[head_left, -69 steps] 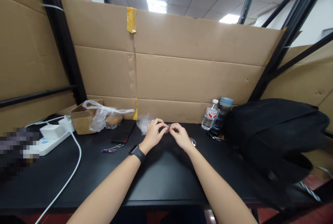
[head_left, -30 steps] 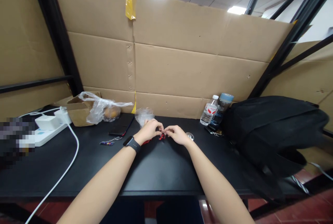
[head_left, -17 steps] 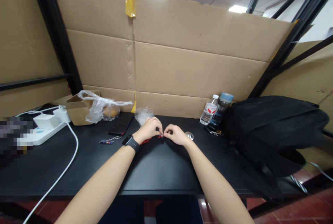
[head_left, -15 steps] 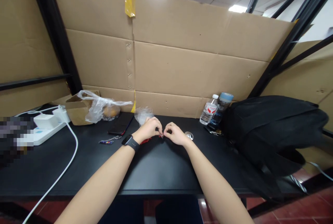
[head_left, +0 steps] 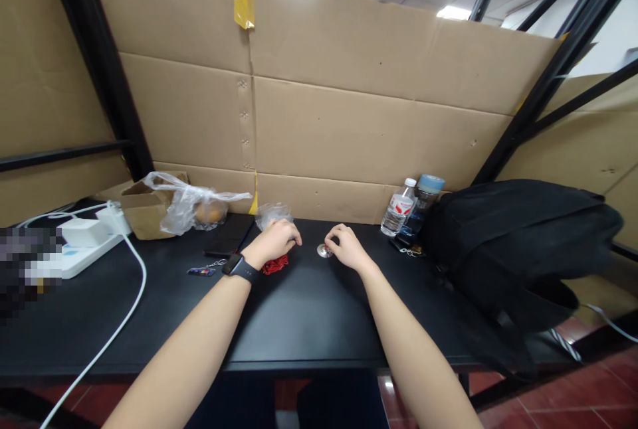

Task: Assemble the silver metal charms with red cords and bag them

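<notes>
My right hand (head_left: 347, 248) reaches in from the right, thumb and forefinger curled together at the rim of a small shiny round dish (head_left: 323, 252) on the black table. A tiny red spot shows by those fingertips, too small to name. My left hand (head_left: 274, 241), with a black watch (head_left: 240, 267) on its wrist, hovers palm down, fingers loosely bent and nothing visible in them. Partly under it lies a bundle of red patterned material (head_left: 276, 265). Just behind that hand sits a crumpled clear plastic bag (head_left: 273, 212). The left thumb is mostly hidden.
At the left are a power strip (head_left: 94, 250) with a white cable, a cardboard box (head_left: 149, 210), a knotted bag of round orange items (head_left: 209, 211), and a keychain (head_left: 202, 271). To the right stand a water bottle (head_left: 397, 210), a blue-lidded bottle (head_left: 423, 202) and a black backpack (head_left: 518, 250).
The hands, fingertips nearly together before, have parted. The small dish has slid left to between them, with my right fingers at its rim. More of the red bundle shows.
</notes>
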A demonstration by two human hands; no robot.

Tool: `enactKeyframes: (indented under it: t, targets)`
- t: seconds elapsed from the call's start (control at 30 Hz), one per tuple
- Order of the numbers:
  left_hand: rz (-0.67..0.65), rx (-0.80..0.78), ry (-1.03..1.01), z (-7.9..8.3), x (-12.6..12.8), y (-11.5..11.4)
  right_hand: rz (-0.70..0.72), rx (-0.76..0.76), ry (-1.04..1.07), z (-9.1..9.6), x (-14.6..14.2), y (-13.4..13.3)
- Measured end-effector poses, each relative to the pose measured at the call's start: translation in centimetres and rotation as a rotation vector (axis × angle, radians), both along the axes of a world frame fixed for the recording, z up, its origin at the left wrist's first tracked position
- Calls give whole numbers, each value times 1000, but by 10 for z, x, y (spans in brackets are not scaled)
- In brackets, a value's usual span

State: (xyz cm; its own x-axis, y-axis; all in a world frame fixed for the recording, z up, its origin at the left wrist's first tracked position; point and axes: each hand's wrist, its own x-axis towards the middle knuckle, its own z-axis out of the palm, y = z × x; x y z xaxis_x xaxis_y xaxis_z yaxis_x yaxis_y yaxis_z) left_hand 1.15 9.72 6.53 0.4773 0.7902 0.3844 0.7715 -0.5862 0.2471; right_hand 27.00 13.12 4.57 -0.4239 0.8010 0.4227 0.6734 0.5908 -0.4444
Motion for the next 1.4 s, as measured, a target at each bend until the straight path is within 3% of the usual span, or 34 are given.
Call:
enactKeyframes:
  t: [0.2, 0.37, 0.67, 0.83, 1.07, 1.4]
  targets:
    - [115, -187, 117, 11, -20, -3, -73, -107, -161, 17, 51, 6]
    - [111, -298, 166, 12, -20, -5, -62, -378, -274, 21, 79, 7]
    - [81, -255, 168, 7, -11, -4, -100, -385, -198, 22, 83, 6]
    - [4, -160, 53, 9, -10, -6, -109, -381, -215, 29, 80, 0]
    - [-5, -47, -105, 13, -3, -6, -126, -383, -257, 32, 81, -2]
    - [-55, -89, -135, 8, 1, -5, -112, -417, -267, 38, 79, -6]
